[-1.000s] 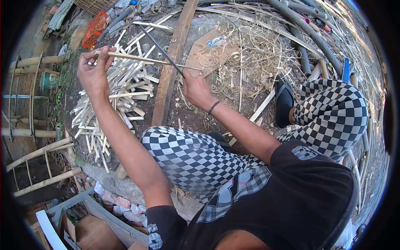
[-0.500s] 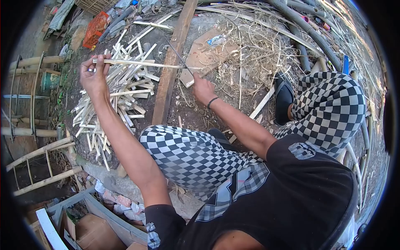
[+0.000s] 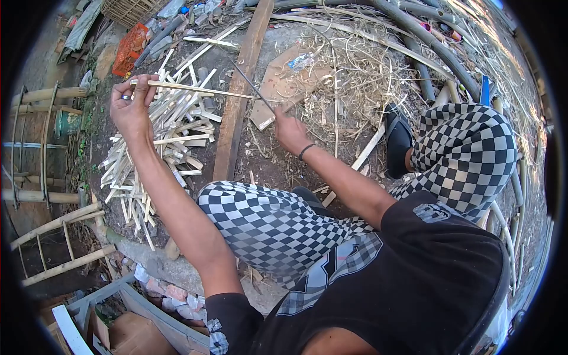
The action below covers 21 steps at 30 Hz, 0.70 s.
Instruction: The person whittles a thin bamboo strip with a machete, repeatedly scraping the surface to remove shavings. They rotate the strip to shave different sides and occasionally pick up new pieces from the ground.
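My left hand (image 3: 131,109) is closed around one end of a pale, thin bamboo strip (image 3: 195,89), pinching it between thumb and fingers. The strip reaches right, across a plank, to a knife (image 3: 245,77) with a long, narrow dark blade. My right hand (image 3: 290,131) is wrapped round the knife's handle, which the fingers hide. Blade and strip cross just in front of that fist. Beneath the strip and my left forearm lies a heap of split bamboo sticks (image 3: 148,155).
A long wooden plank (image 3: 229,139) runs between heap and knife. Beyond it lie a flat brown board (image 3: 278,89), a plastic bottle (image 3: 302,61) and curled shavings (image 3: 370,77). An orange crate (image 3: 130,49) stands at upper left. My sandalled foot (image 3: 399,142) is at right.
Less of the strip shows beyond the blade than before. The knife has tilted slightly, and both hands stay gripped. The whole view has shifted a little.
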Each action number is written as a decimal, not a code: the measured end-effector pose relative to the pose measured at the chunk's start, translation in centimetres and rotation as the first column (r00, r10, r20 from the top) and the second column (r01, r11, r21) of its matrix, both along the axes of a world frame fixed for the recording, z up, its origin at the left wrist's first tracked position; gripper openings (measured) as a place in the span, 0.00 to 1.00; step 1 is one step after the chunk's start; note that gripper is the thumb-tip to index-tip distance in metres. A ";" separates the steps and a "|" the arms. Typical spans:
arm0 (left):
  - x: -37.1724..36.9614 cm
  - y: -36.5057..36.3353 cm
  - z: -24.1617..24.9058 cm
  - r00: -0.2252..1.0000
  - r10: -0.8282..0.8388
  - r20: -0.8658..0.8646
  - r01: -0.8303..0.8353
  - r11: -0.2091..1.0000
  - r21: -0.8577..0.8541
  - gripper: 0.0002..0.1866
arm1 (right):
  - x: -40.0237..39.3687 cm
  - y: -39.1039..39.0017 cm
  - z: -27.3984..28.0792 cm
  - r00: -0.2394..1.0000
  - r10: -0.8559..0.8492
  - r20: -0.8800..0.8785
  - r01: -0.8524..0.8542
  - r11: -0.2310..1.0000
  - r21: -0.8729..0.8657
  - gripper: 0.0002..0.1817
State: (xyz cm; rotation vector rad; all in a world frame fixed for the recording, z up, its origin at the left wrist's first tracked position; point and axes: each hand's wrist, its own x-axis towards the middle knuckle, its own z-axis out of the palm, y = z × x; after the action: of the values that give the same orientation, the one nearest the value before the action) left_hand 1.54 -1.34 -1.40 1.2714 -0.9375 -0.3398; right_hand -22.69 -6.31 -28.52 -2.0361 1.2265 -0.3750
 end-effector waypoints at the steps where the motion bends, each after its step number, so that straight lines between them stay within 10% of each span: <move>1: 0.0 0.1 0.0 1.000 0.007 -0.002 -0.007 1.000 0.004 0.11 | -0.3 0.4 -1.8 1.000 0.007 -0.002 -0.007 1.000 0.004 0.18; 21: -0.1 -0.1 -0.1 0.996 0.087 -0.009 -0.087 0.996 0.000 0.13 | 1.7 -2.1 0.6 0.996 -0.042 -0.073 0.046 0.997 0.057 0.17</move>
State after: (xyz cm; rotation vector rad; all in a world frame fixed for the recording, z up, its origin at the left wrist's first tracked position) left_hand 1.40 -1.41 -1.50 1.3054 -0.8717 -0.2771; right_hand -20.94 -8.40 -27.94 -1.9908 1.3125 -0.2853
